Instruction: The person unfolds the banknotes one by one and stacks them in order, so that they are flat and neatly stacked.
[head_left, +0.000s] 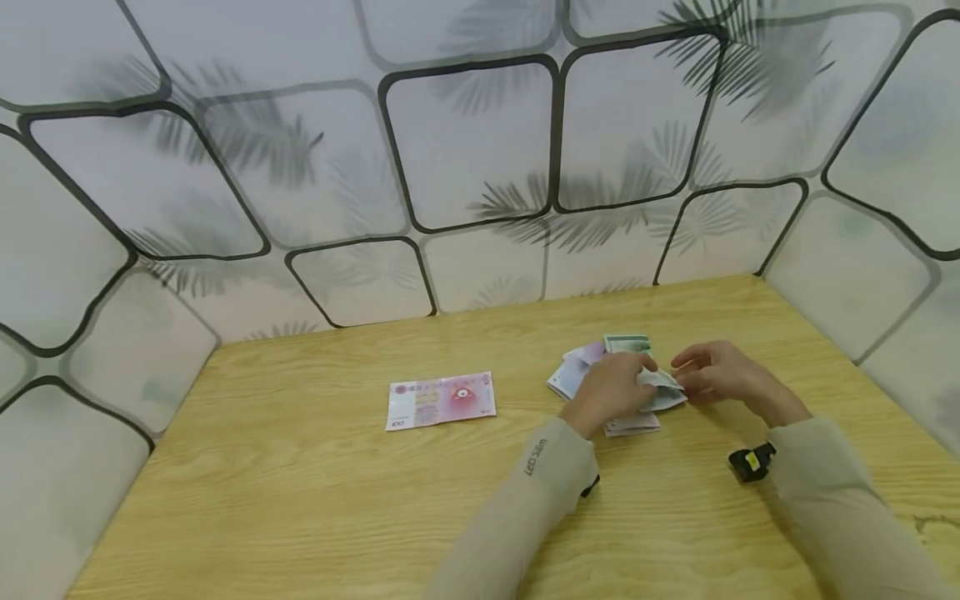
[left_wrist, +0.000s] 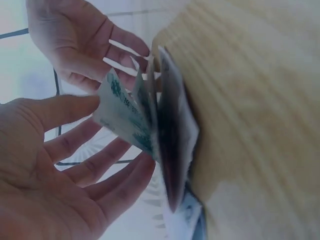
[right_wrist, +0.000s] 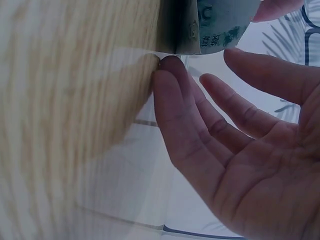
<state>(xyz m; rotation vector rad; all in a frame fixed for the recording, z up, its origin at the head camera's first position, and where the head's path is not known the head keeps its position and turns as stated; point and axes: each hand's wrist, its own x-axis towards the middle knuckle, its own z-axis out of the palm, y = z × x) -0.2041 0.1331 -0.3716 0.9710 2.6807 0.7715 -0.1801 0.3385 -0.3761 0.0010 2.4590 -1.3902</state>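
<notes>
Fingers point(left_wrist: 100, 161) of the left hand point(head_left: 613, 385) are clamped on a green note point(left_wrist: 122, 110), thumb in front of its corner and fingertips behind; those of the right hand point(head_left: 722, 375) are apart, loosely bent, at the right end of the same note, and whether they touch it I cannot tell.

Largest is the wall point(head_left: 480, 142), pale, with dark rounded outlines and grey palm leaves, standing along the far, left and right sides of the desk point(head_left: 300, 483). Its wood-grained top carries everything else. Beige sleeves cross the near part: the left sleeve point(head_left: 510, 517), lettered near the cuff, and the right sleeve point(head_left: 840, 492).

On the right half of the desk lies the pile point(head_left: 663, 398), with the green note in it, some pieces bent upright and fanned. The left hand covers its middle in the head view, so the notes cannot be counted. A mauve and white part point(head_left: 576, 373) sticks out left, a flat green end point(head_left: 627, 342) on the far side, and a pale end point(head_left: 632, 425) on the near side.

Well apart to the left, a pink note point(head_left: 441, 401) lies flat, face up, marked 100. Smallest are a black device point(head_left: 752, 462) with a yellow patch at the right cuff and a dark bit point(head_left: 591, 486) under the left cuff.
</notes>
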